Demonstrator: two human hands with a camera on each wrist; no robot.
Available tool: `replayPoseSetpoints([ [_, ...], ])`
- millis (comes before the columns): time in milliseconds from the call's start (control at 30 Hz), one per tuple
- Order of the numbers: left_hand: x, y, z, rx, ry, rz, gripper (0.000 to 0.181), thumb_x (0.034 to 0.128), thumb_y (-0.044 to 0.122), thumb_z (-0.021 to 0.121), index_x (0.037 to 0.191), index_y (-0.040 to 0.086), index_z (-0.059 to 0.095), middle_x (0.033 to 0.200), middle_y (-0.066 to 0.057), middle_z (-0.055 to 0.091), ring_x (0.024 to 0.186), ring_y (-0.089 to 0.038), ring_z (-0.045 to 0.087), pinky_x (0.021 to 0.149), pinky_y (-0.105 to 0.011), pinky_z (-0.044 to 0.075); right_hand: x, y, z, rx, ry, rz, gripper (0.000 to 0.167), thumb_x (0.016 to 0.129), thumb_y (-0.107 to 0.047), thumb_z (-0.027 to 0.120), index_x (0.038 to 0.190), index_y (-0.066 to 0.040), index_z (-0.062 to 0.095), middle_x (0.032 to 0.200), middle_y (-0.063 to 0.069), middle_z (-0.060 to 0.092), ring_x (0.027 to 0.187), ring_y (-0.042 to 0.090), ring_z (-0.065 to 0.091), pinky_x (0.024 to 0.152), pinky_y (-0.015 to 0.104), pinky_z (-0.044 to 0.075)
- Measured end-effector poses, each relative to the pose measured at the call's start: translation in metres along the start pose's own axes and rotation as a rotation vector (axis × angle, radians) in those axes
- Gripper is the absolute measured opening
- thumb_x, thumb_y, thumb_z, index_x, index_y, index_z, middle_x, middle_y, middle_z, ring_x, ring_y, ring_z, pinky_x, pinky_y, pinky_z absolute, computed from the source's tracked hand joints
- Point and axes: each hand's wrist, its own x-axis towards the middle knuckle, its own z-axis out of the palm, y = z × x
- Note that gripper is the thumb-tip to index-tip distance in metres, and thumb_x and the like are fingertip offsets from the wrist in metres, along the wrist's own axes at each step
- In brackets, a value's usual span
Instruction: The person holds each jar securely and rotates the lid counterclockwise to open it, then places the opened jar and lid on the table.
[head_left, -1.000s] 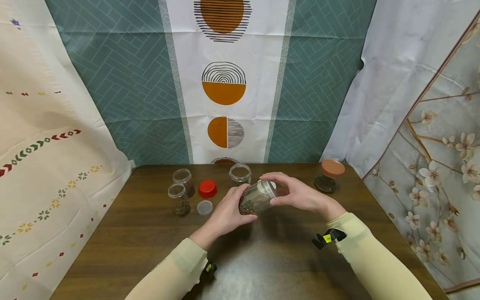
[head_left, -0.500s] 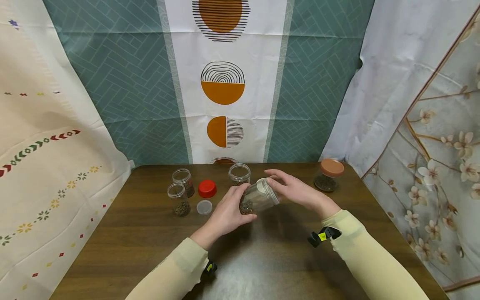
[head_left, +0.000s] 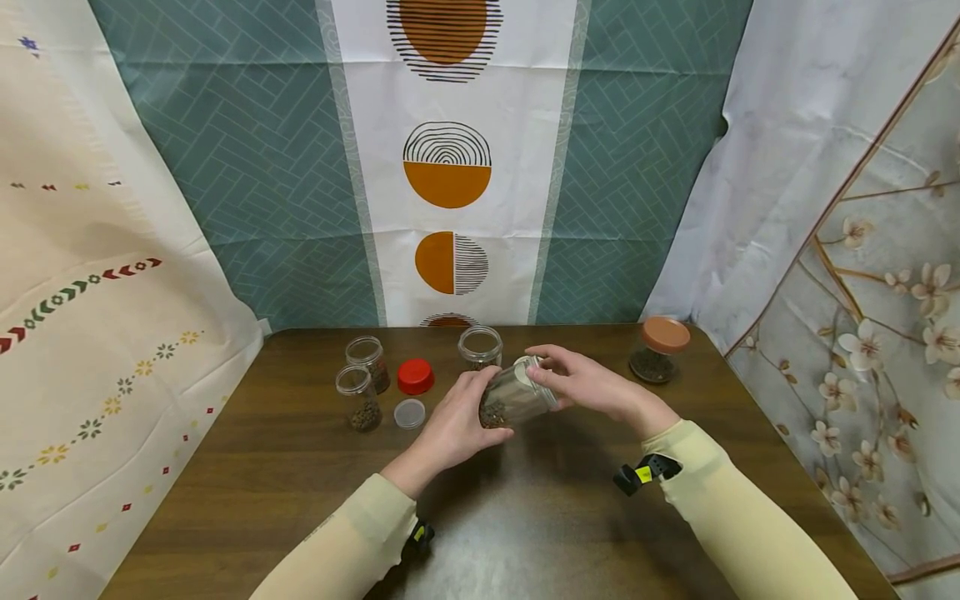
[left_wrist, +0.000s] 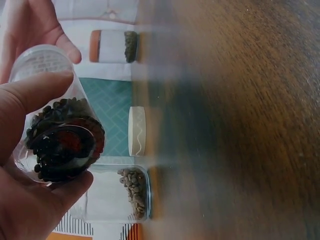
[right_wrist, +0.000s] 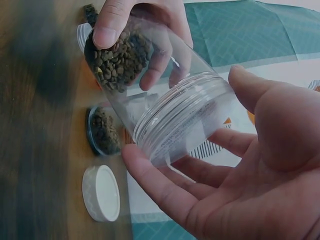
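My left hand point(head_left: 454, 423) grips a clear jar point(head_left: 516, 395) around its base and holds it tilted, mouth end to the right. Dark brown pellets lie in its lower end, seen in the left wrist view through the jar's bottom point(left_wrist: 65, 145). At the ridged rim point(right_wrist: 175, 112) in the right wrist view, the thumb and a finger of my right hand point(right_wrist: 240, 165) touch opposite sides, the other fingers bent beneath. A translucent surface with faint print shows at the mouth; whether it is a separate lid I cannot tell.
Behind the jar lies a white lid point(right_wrist: 101, 193). Uncovered jars with pellets stand at left point(head_left: 360, 400), point(head_left: 369, 362) and behind point(head_left: 480, 346). A red lid point(head_left: 415, 377) and clear lid point(head_left: 409, 413) lie between. A jar with an orange lid point(head_left: 657, 354) stands back right.
My right hand has shifted slightly left and its fingers have moved around the jar's rim. The left hand and the tilted jar have hardly moved.
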Motion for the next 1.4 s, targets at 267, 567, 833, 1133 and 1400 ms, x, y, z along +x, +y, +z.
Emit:
replayPoseSetpoints([
  [267,-0.0004,-0.0009,-0.0007,0.004,0.004,0.008,0.093,0.0838,0.029,0.100,0.160,0.016,0.048,0.149,-0.015,0.056,0.127,-0.033,0.060,0.103,-0.053,0.055,-0.0046,-0.0010,-0.0029,-0.017,-0.035,-0.063,0.060,0.114,-0.033,0.066,0.167,-0.016,0.043,0.156,0.018,0.056,0.137,0.034,0.059,0.102,0.053,0.057],
  [567,0.0000,-0.0019,-0.0016,-0.003,-0.006,0.002,0.095,0.0843,0.030,0.100,0.162,0.015,0.047,0.151,-0.015,0.055,0.126,-0.031,0.060,0.102,-0.053,0.055,-0.0070,-0.0017,-0.0070,-0.084,-0.030,-0.136,0.064,0.106,-0.028,0.078,0.164,-0.020,0.050,0.155,0.012,0.056,0.145,0.037,0.052,0.105,0.051,0.054],
  [833,0.0001,-0.0007,-0.0021,0.001,-0.009,-0.003,0.095,0.0838,0.030,0.100,0.161,0.017,0.047,0.150,-0.014,0.056,0.126,-0.030,0.060,0.101,-0.052,0.056,-0.0077,-0.0022,-0.0077,-0.100,-0.022,-0.163,0.065,0.102,-0.020,0.082,0.161,-0.017,0.053,0.157,0.009,0.057,0.149,0.034,0.048,0.109,0.053,0.050],
  [1133,0.0000,-0.0007,-0.0016,0.002,-0.002,0.001,0.094,0.0831,0.029,0.101,0.161,0.017,0.048,0.150,-0.014,0.056,0.128,-0.031,0.060,0.104,-0.053,0.055,-0.0091,-0.0021,-0.0085,-0.099,-0.021,-0.174,0.069,0.099,-0.022,0.087,0.160,-0.015,0.055,0.158,0.011,0.056,0.147,0.033,0.049,0.108,0.049,0.050],
  [1400,-0.0013,-0.0015,-0.0014,-0.019,0.012,0.016,0.094,0.0836,0.030,0.100,0.161,0.017,0.048,0.149,-0.014,0.056,0.127,-0.030,0.060,0.104,-0.053,0.054,-0.0073,0.0002,-0.0073,-0.006,-0.034,-0.175,0.067,0.095,-0.007,0.088,0.154,-0.018,0.058,0.155,0.007,0.054,0.138,0.033,0.054,0.112,0.054,0.052],
])
